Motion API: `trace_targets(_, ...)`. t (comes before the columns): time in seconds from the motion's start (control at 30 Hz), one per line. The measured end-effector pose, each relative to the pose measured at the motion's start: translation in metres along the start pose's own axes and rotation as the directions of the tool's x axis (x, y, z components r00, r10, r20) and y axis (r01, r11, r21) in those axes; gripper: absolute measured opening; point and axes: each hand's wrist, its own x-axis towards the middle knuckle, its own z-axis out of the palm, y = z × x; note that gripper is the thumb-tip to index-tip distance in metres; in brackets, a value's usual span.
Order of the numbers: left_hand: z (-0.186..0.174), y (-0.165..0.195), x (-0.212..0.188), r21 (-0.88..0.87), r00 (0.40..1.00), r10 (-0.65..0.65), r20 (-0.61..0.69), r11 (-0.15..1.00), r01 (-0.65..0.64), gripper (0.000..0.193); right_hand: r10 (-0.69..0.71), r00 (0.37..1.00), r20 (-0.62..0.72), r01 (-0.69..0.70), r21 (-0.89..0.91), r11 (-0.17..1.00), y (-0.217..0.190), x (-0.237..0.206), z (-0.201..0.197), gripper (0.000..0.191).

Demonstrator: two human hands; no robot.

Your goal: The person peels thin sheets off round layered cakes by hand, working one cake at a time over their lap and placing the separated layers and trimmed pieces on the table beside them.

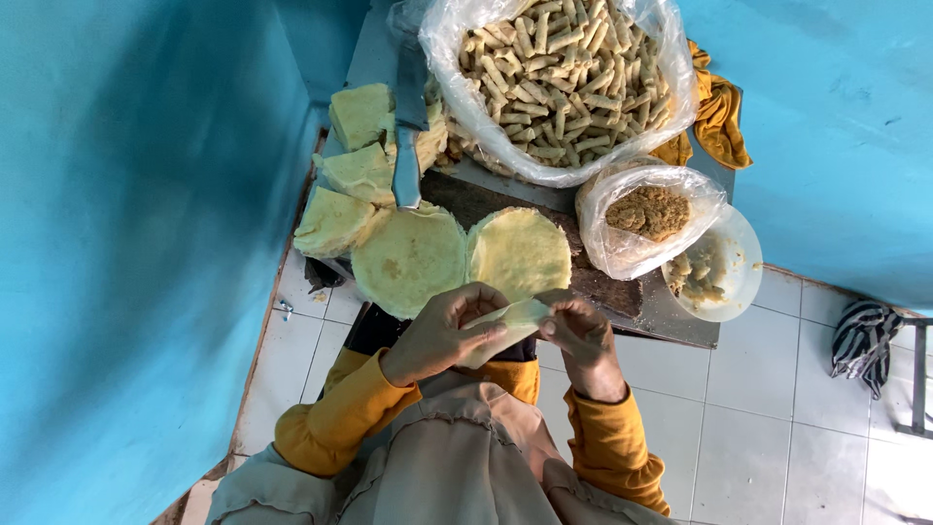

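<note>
The person's left hand (442, 335) and right hand (583, 335) are meeting just in front of the low grey desk (671, 316), and between them they are holding a pale yellow, soft folded wrapper sheet (510, 321). The left fingers (481, 335) are curling closed around the sheet's near end, the thumb pressing across its underside, while the right fingers (554, 326) are pinching its other end shut. The sheet is hanging in the air over the person's lap, just short of the desk's edge and touching nothing else.

Right behind the hands, two round stacks of thin yellow wrappers (410, 258) are lying side by side on the desk. Beyond them to the left, folded yellow wrapper wedges (355, 170) are piling up, and a long steel knife (408, 126) is resting across them. At the far end, a large clear plastic bag of finished pale rolled sticks (564, 73) is standing open. To the right, a smaller clear bag of brown crumbly filling (646, 214) is sitting beside a white round bowl (739, 267) with scraps in it. An orange cloth (719, 117) is lying crumpled behind the large bag, and a striped black-and-white cloth (860, 340) is lying on the white tiled floor (758, 437).
</note>
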Motion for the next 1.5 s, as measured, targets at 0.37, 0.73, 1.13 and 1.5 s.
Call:
trace_targets(0.37,-0.005,0.016,0.001,0.52,0.996,0.07,-0.064,0.854,-0.027,0.025,0.009,1.0,0.017,-0.011,0.148,0.989,-0.02,0.01,-0.004,0.015)
trace_targets(0.73,0.011,0.053,0.052,0.913,0.684,0.696,0.221,0.098,-0.395,0.014,-0.555,0.83,0.052,0.465,-0.613,0.639,-0.076,0.038,-0.008,0.023)
trace_targets(1.13,-0.027,-0.035,0.024,0.941,0.718,0.612,0.332,-0.159,-0.3,0.016,-0.463,0.846,0.263,0.403,-0.885,0.233,-0.035,0.022,0.019,0.017)
trace_targets(1.5,-0.026,-0.031,0.007,0.956,0.765,0.573,0.293,-0.15,-0.254,0.03,-0.378,0.865,0.329,0.389,-0.916,0.094,-0.037,0.012,0.034,0.02)
